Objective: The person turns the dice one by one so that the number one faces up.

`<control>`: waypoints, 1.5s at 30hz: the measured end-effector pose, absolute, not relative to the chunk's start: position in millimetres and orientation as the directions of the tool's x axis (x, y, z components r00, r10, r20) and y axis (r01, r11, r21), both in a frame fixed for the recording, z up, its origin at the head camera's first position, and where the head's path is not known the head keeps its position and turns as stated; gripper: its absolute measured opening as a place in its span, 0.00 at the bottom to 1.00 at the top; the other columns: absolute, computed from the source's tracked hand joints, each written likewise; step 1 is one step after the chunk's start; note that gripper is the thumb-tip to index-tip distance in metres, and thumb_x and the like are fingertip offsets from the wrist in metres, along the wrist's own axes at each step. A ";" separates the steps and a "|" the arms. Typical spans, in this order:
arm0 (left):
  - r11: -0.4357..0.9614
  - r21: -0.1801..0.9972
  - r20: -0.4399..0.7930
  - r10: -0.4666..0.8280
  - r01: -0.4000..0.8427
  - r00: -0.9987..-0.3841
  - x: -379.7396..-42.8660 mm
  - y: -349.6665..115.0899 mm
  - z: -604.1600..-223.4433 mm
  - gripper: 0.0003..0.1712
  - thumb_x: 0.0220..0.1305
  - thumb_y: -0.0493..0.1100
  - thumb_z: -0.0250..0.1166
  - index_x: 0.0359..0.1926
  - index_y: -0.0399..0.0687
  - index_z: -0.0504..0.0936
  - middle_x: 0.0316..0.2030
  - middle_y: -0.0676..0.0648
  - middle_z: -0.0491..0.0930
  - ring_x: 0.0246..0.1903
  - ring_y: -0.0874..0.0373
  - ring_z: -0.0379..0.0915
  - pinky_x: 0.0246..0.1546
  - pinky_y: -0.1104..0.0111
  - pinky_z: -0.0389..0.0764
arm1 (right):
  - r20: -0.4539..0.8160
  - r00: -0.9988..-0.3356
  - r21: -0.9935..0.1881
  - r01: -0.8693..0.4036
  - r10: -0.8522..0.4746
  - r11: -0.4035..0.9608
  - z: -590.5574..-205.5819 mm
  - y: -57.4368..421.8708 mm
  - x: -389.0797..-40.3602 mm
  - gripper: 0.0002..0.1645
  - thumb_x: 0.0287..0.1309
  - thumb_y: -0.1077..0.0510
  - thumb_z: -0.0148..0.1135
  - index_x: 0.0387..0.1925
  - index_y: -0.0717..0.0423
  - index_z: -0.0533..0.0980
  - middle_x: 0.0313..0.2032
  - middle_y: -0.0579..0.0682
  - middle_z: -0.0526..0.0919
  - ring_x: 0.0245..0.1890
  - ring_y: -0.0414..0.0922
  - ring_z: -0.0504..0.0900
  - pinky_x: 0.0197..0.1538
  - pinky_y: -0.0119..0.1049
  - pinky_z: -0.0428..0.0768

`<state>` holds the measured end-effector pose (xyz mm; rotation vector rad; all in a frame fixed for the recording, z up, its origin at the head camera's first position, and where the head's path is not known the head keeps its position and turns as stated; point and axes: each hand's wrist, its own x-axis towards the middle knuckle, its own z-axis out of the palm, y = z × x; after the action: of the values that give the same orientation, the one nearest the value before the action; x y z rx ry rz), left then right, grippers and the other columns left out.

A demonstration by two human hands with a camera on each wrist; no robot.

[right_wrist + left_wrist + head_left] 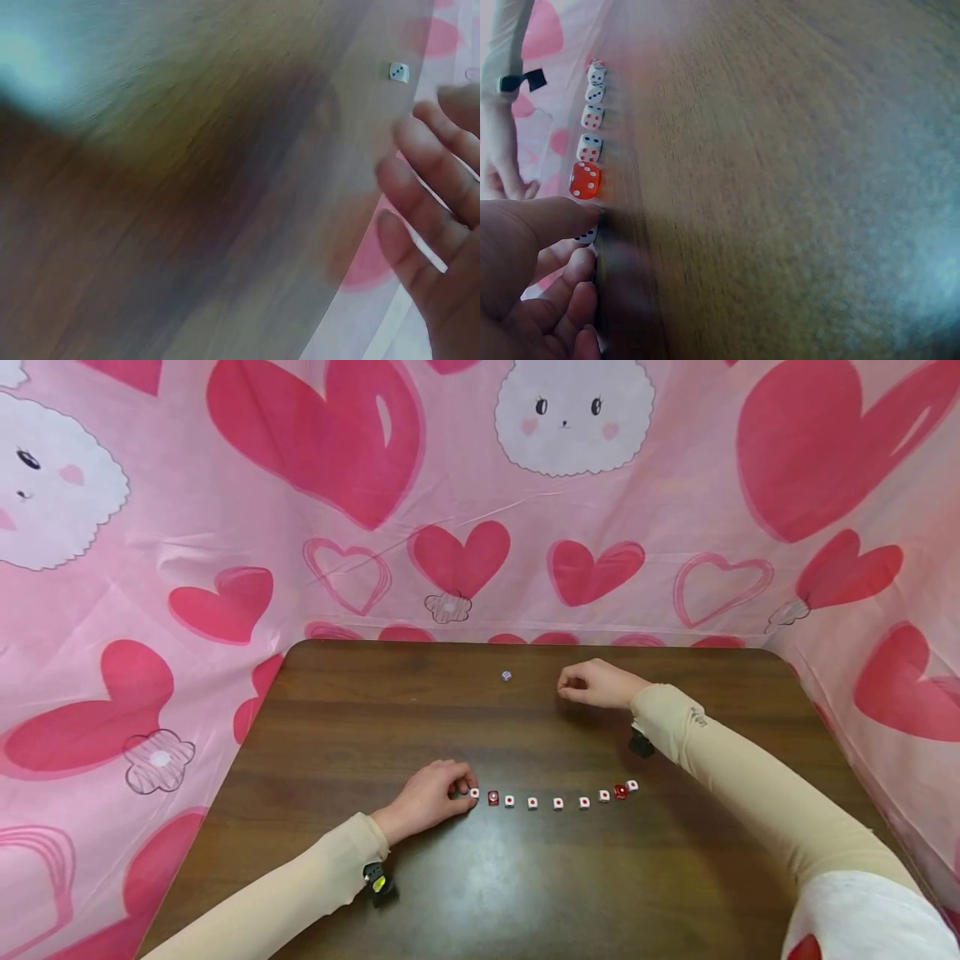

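Note:
My left hand (431, 797) pinches a white die (475, 793) between thumb and fingers at the left end of a curved row on the table. In the left wrist view that die (587, 236) peeks out below the thumb, mostly hidden. Right beside it sits a red die (492, 797), followed by several white dice (558, 803), another red die (620, 792) and a last white die (632, 785). Over the far side of the table, my right hand (600, 683) has loosely bent fingers with nothing between them. To its left lies a lone white die (506, 676).
The dark brown wooden table (337, 710) has rounded far corners. Behind it and along both sides hangs a pink cloth (525, 502) with red hearts. Each wrist carries a small black device, one of them below the left sleeve (300, 881).

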<state>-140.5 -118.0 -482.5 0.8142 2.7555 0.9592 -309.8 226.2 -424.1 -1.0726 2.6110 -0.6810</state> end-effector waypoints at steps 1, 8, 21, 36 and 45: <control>0.657 0.604 0.065 0.523 0.451 -0.850 -140.6 -117.9 -482.6 0.07 0.62 0.40 0.74 0.37 0.52 0.83 0.30 0.56 0.77 0.33 0.61 0.71 0.36 0.68 0.73 | -0.029 -0.704 -0.492 -0.608 -0.709 0.623 -425.0 221.6 -313.0 0.04 0.67 0.58 0.68 0.41 0.54 0.83 0.32 0.41 0.82 0.33 0.41 0.76 0.42 0.39 0.78; 0.660 0.604 0.060 0.522 0.447 -0.851 -140.9 -118.3 -482.1 0.07 0.62 0.40 0.74 0.37 0.52 0.83 0.30 0.56 0.77 0.32 0.61 0.71 0.36 0.68 0.72 | 0.042 -0.718 -0.433 -0.639 -0.694 0.635 -429.1 191.3 -328.9 0.04 0.68 0.60 0.67 0.40 0.56 0.84 0.30 0.44 0.82 0.30 0.42 0.75 0.41 0.42 0.77; 0.652 0.598 0.078 0.530 0.465 -0.844 -139.9 -116.6 -484.8 0.06 0.63 0.41 0.74 0.37 0.54 0.84 0.30 0.58 0.77 0.33 0.64 0.71 0.37 0.67 0.74 | 0.024 -0.866 -0.652 -0.392 -0.499 0.649 -456.2 138.8 -347.4 0.15 0.72 0.56 0.64 0.54 0.60 0.79 0.45 0.57 0.84 0.47 0.53 0.81 0.56 0.49 0.78; 0.660 0.588 0.085 0.526 0.469 -0.846 -144.2 -118.6 -486.6 0.07 0.63 0.42 0.74 0.37 0.55 0.83 0.30 0.58 0.76 0.32 0.63 0.70 0.36 0.68 0.72 | -0.036 -0.839 -0.622 -0.407 -0.544 0.669 -462.8 133.7 -355.3 0.12 0.70 0.58 0.66 0.50 0.59 0.83 0.41 0.54 0.85 0.47 0.51 0.80 0.57 0.47 0.75; 0.660 0.597 0.076 0.520 0.457 -0.851 -142.9 -120.6 -488.0 0.07 0.63 0.42 0.74 0.37 0.55 0.83 0.30 0.58 0.76 0.32 0.64 0.69 0.35 0.68 0.71 | -0.033 -0.821 -0.634 -0.424 -0.570 0.646 -467.3 136.0 -353.7 0.10 0.69 0.58 0.67 0.47 0.59 0.83 0.40 0.52 0.85 0.44 0.49 0.79 0.55 0.46 0.75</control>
<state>-142.9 -120.6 -488.0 0.8169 2.7692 0.9527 -353.7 136.0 -467.3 -0.8090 2.6364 -0.9288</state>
